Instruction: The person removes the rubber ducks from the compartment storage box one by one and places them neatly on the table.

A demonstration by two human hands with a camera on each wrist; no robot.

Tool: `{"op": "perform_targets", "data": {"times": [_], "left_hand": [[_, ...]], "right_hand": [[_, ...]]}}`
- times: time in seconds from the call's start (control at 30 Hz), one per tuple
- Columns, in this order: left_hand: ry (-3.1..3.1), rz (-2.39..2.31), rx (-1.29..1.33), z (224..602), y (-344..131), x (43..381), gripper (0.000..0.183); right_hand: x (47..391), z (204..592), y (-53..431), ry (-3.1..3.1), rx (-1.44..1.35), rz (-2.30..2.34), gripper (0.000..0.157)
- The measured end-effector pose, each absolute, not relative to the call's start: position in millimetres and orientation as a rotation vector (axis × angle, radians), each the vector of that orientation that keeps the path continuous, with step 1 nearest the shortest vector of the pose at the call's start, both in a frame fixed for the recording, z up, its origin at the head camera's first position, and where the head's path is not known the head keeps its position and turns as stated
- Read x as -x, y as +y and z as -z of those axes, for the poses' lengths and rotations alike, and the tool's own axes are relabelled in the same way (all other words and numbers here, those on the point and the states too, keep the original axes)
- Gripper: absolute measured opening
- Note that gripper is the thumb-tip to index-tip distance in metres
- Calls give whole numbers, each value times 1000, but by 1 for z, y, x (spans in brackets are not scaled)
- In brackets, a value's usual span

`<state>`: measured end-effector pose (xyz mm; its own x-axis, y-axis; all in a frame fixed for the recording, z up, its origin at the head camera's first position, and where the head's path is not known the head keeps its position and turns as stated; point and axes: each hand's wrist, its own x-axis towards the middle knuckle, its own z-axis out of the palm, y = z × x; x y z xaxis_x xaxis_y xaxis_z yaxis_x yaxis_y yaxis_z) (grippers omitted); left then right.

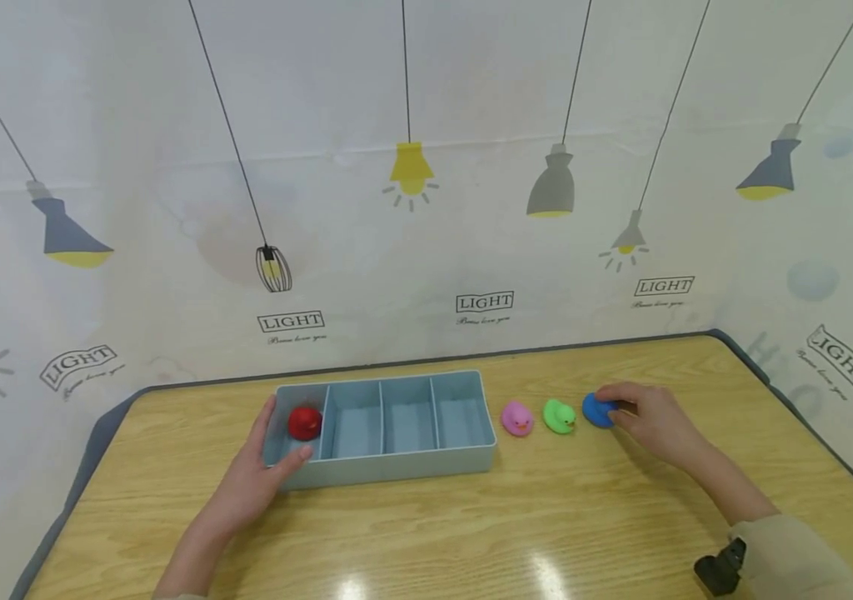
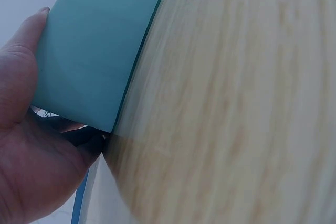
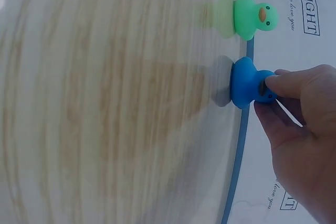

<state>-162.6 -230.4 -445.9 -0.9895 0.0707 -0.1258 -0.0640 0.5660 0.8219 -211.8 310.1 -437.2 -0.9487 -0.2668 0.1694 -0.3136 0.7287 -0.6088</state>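
A blue rubber duck (image 3: 243, 83) is pinched by the head between the thumb and fingers of my right hand (image 1: 655, 421), close over the table. My left hand (image 1: 250, 483) grips the left end of a blue-grey divided box (image 1: 396, 469), thumb at the front wall and fingers round the end wall. Inside the box's leftmost compartment lies a red rubber duck (image 1: 305, 423); the other compartments hold nothing. Between the box and the blue duck stand a pink rubber duck (image 1: 517, 419) and a green rubber duck (image 1: 560, 416) in a row.
Everything stands on a wood-grain table (image 1: 546, 525) with a dark edge. A pale backdrop (image 1: 471, 233) printed with hanging lamps rises behind the table and along its sides. A black device (image 1: 722, 568) sits at the right sleeve.
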Motion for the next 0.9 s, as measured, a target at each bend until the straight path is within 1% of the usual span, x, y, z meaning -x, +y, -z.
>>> {"op": "perform_targets", "data": {"times": [0.77, 0.9], "left_hand": [[2658, -1422, -12, 448, -234, 164, 103], [2648, -1428, -8, 448, -233, 165, 102]], "right_hand": [[214, 437, 311, -2867, -512, -1029, 27], [214, 435, 310, -2885, -489, -1041, 31]]}}
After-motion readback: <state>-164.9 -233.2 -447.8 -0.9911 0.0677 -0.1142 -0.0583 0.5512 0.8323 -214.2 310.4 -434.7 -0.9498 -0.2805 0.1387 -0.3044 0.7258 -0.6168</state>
